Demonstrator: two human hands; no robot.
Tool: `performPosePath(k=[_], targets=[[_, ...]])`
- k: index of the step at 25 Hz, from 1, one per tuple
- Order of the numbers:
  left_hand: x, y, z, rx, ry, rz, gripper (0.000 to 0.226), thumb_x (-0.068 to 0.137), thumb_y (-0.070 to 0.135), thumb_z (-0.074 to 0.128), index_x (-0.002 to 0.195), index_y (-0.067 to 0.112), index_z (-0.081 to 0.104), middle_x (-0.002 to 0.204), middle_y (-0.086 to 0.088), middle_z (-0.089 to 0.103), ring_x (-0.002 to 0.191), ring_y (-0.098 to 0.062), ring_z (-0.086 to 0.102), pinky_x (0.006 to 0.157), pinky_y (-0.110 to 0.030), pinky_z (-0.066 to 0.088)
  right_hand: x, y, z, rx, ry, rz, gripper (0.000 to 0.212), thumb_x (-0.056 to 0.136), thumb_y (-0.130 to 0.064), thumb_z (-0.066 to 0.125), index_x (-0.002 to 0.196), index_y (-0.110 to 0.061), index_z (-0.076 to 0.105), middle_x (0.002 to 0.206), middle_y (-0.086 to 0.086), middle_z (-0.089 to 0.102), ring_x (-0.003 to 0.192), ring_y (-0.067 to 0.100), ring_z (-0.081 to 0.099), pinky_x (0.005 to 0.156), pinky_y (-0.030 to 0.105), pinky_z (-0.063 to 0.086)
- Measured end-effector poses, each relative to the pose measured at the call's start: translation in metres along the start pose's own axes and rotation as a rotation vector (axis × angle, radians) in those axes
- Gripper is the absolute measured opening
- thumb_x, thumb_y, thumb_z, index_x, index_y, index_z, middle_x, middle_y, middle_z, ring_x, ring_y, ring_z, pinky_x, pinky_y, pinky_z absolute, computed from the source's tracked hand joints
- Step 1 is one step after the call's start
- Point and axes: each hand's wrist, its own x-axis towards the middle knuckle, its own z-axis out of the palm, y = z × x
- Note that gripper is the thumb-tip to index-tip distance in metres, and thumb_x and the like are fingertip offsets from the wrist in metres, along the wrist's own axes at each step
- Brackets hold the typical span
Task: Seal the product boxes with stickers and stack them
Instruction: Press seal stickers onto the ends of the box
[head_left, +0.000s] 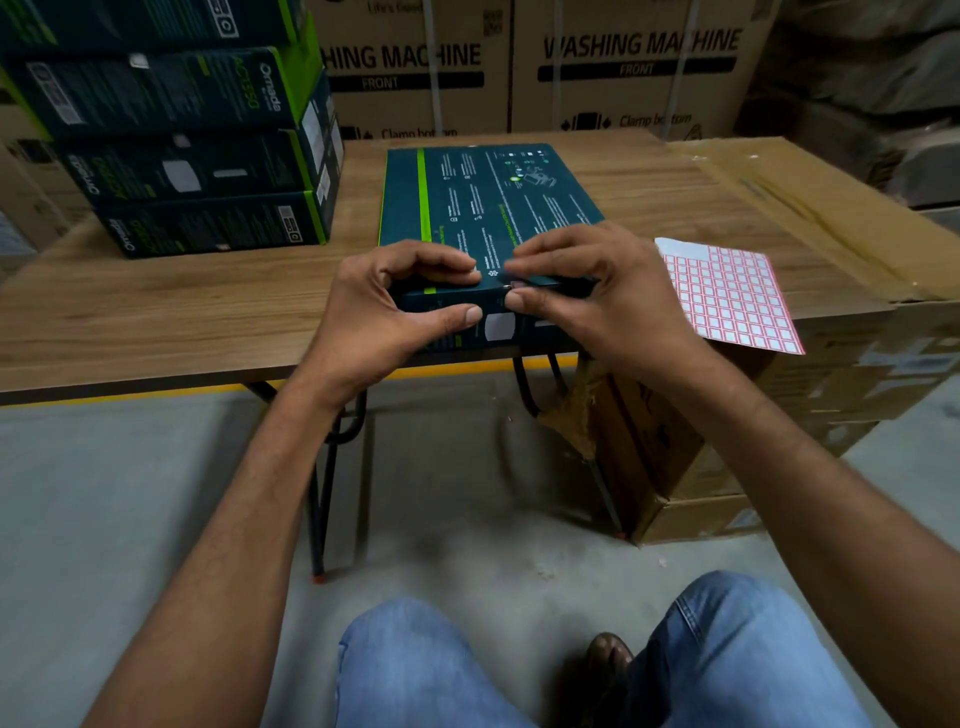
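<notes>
From my remote seat I saw the flat dark-teal cardboard product box (488, 202), crossed by a bright green stripe, lying on the wood-grain table (156, 312) with its near edge at the table's near edge. Both hands were on that near edge. The left hand (395, 312) gripped it, fingers curled narrowly over the top and thumb pressed against the near side face. The right hand (587, 296), just right of it, pinched the top corner of the same edge between forefinger and thumb, fingertips almost touching those of the left (a small pale patch sat under them, too blurred for me to name). The box was closed, so I could not tell its contents.

Just right of the right hand lay a white sheet of red-bordered square stickers (727, 296), resting on a large brown taped cardboard carton (831, 218). At the far left of the table stood a stack of matching teal boxes (197, 156), all shut.
</notes>
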Motion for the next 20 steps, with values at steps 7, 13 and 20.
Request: performPosePath(k=[7,13,20], targets=[[0.0,0.0,0.0,-0.007,-0.001,0.0,0.042,0.077,0.006,0.092,0.114,-0.001,0.073,0.108,-0.001,0.078,0.105,-0.01,0.076,0.095,-0.022,0.057,-0.005,0.0,-0.006,-0.14,-0.1,-0.056,0.033,0.095,-0.034,0.074,0.128,-0.033,0.072,0.134,-0.015,0.067,0.112,0.015,0.052,0.091,0.044,0.048],[0.0,-0.001,0.0,0.003,-0.011,0.021,0.043,0.078,0.007,0.092,0.115,0.0,0.073,0.11,0.001,0.077,0.105,-0.008,0.075,0.095,-0.02,0.057,-0.009,0.002,0.002,-0.018,0.046,-0.037,0.024,0.092,-0.036,0.077,0.113,-0.026,0.081,0.121,-0.012,0.073,0.111,0.016,0.063,0.092,0.043,0.052],[0.0,-0.002,0.0,0.001,-0.012,0.024,0.042,0.079,0.008,0.091,0.115,-0.001,0.072,0.11,0.001,0.077,0.106,-0.007,0.075,0.095,-0.02,0.057,-0.014,0.012,-0.001,-0.209,0.007,-0.087,0.043,0.094,-0.048,0.072,0.132,-0.026,0.072,0.133,-0.01,0.068,0.11,0.02,0.053,0.088,0.047,0.05]])
